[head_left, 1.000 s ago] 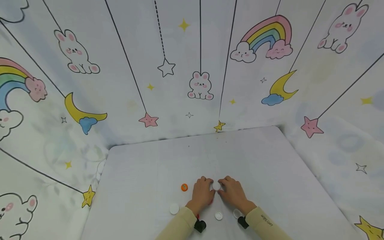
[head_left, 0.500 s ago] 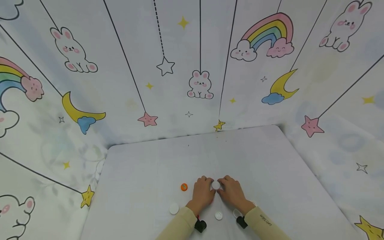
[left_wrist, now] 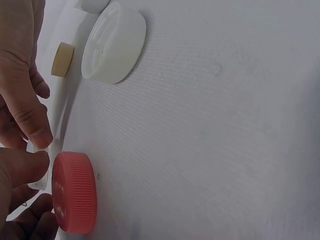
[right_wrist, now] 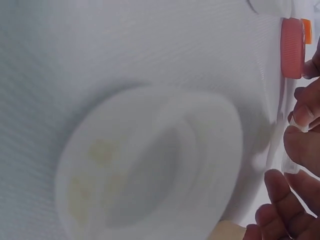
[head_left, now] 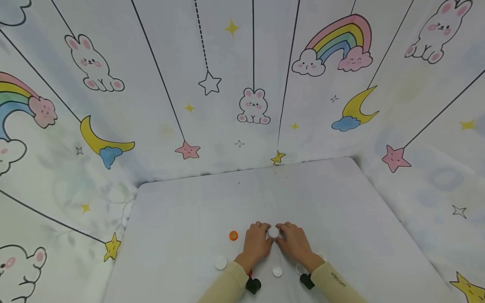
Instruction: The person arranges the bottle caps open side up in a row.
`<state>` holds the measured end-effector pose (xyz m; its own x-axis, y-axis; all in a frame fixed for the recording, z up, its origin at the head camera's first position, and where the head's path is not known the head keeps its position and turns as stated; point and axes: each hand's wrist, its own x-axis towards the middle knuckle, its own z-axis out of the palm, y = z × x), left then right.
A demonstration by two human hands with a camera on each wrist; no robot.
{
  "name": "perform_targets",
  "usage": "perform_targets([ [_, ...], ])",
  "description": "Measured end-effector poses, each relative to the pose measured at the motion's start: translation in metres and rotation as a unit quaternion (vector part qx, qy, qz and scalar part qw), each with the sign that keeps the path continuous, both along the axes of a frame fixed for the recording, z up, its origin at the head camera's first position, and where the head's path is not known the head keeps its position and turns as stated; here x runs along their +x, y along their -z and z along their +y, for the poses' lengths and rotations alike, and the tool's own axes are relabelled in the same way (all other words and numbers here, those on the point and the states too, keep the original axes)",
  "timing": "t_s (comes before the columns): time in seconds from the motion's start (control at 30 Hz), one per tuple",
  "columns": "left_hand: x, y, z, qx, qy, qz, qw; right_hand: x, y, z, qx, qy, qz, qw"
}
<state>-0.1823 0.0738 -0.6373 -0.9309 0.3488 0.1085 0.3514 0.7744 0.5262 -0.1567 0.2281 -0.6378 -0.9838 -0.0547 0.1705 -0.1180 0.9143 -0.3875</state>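
Barely shifted, hands (head_left: pixel 257 242) (head_left: pixel 295 241) pinch disc (head_left: pixel 273 232); sleeve lettering (head_left: pixel 338 279) blurred.

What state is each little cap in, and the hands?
Left hand: pinching
Right hand: pinching
Held white cap: pinched by both
Orange cap: flat, marked face up
Red cap: flat, smooth top up
Leftmost white cap: flat, plain face up
Near middle white cap: hollow side up
Rightmost white cap: on table
Tan cap: lying flat
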Motion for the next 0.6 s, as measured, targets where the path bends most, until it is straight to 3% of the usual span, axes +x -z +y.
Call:
perform_targets([
  [0.6, 0.0038, -0.01, -0.0033, 0.025, 0.009, 0.02, 0.9995, 0.0038, -0.0072, -0.0009, -0.041, -0.005, 0.021, 0.9989],
])
